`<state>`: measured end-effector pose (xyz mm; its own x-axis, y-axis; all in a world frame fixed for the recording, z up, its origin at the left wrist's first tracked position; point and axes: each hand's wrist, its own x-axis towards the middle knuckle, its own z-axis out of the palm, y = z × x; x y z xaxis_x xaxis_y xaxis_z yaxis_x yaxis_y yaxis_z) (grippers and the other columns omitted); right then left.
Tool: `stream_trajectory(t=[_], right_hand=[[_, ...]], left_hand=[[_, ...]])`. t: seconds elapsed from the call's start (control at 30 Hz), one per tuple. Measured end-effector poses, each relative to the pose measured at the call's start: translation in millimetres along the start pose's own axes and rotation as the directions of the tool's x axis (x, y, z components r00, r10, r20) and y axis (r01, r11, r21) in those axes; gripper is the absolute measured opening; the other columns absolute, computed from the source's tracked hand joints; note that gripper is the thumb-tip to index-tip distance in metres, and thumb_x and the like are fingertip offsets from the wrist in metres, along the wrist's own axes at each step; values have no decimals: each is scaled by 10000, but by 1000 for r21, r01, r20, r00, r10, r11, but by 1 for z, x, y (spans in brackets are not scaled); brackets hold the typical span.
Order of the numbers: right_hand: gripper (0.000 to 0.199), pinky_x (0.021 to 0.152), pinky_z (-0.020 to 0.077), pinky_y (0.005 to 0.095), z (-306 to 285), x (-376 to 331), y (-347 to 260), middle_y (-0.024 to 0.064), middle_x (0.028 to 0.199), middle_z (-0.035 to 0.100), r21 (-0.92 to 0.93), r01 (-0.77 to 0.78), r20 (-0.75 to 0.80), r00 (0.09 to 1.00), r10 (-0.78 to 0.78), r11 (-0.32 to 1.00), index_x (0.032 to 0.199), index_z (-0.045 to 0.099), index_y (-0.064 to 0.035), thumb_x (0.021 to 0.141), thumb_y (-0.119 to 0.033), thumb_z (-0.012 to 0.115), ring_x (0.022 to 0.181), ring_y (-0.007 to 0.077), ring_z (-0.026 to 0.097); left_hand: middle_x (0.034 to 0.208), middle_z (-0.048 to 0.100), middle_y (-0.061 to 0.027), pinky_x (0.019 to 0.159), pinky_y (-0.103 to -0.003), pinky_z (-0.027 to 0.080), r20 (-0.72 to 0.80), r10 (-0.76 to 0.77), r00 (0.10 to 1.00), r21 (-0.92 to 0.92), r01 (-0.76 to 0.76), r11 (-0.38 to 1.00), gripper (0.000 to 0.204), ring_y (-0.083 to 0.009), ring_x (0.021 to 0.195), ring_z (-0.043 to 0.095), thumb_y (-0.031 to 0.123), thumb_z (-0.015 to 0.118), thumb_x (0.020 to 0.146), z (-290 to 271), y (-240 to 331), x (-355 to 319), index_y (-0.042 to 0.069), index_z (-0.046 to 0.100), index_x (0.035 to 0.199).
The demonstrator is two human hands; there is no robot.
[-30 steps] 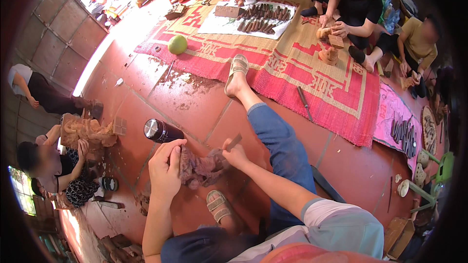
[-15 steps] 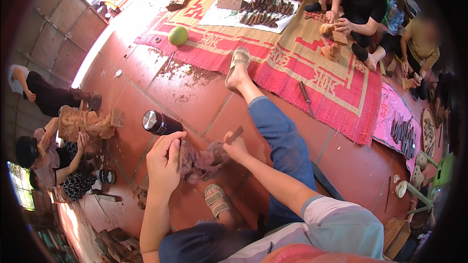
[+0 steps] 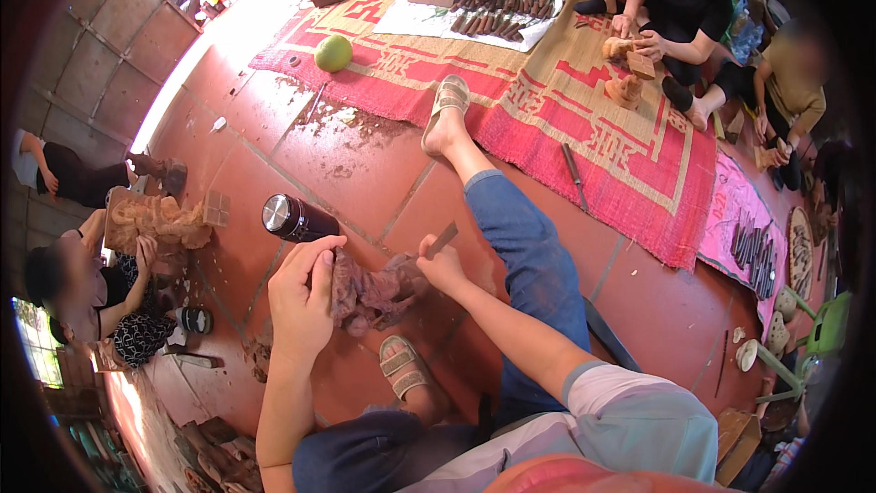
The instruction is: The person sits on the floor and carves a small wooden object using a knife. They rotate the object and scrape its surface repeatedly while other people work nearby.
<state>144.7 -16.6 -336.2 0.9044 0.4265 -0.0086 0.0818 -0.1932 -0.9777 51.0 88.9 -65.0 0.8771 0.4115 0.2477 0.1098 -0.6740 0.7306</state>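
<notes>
A reddish-brown carved wooden figure [image 3: 372, 297] with knobbly relief stands between my legs. My left hand [image 3: 303, 297] is closed on its left end, thumb and fingers bent over the top; part of the grip is hidden. At the figure's right side my right hand [image 3: 442, 267] is closed around a small flat brown strip [image 3: 443, 239], one end of which sticks up past the fingers. Whether the strip touches the wood cannot be made out. Just beyond my left hand a dark metal flask [image 3: 297, 218] with a shiny lid lies slanted.
A red patterned mat [image 3: 584, 160] spreads ahead, with a green round fruit [image 3: 333, 53] and a white sheet [image 3: 401, 26] of chisels on it. One chisel [image 3: 574, 175] lies near its edge. Co-workers with carvings sit left and right. A green chair [image 3: 829, 333] stands right.
My right hand and the strip have shifted slightly, and the strip leans a little more to the right. The view has moved a little; my left hand keeps its grip.
</notes>
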Motion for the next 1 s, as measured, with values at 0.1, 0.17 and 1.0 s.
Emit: stream_trajectory(t=[0.1, 0.17, 1.0], right_hand=[[105, 566, 435, 356, 0, -2, -5, 114, 644, 537, 2, -4, 22, 1000, 3, 1000, 743, 486, -57, 680, -35, 567, 612, 257, 557], [107, 558, 435, 351, 1, -3, -4, 110, 637, 537, -3, 12, 18, 1000, -12, 1000, 746, 488, -61, 685, -38, 572, 603, 248, 559], [96, 555, 429, 325, 1, -2, 5, 86, 655, 548, 30, -60, 36, 998, 59, 998, 758, 504, -64, 707, -34, 580, 609, 199, 554]], left_hand=[[860, 628, -127, 742, -285, 449, 6, -16, 1000, 0, 16, 1000, 181, -207, 796, 601, 44, 476, 869, 0, -1, -1, -7, 625, 958], [863, 630, -128, 742, -286, 449, 13, -14, 1000, 3, 14, 1000, 182, -209, 797, 601, 44, 476, 868, -1, -1, -1, -8, 625, 959], [840, 611, -75, 748, -261, 412, 19, -25, 1000, -8, 26, 1000, 209, -139, 804, 546, 120, 482, 898, 0, -2, -1, -9, 631, 966]])
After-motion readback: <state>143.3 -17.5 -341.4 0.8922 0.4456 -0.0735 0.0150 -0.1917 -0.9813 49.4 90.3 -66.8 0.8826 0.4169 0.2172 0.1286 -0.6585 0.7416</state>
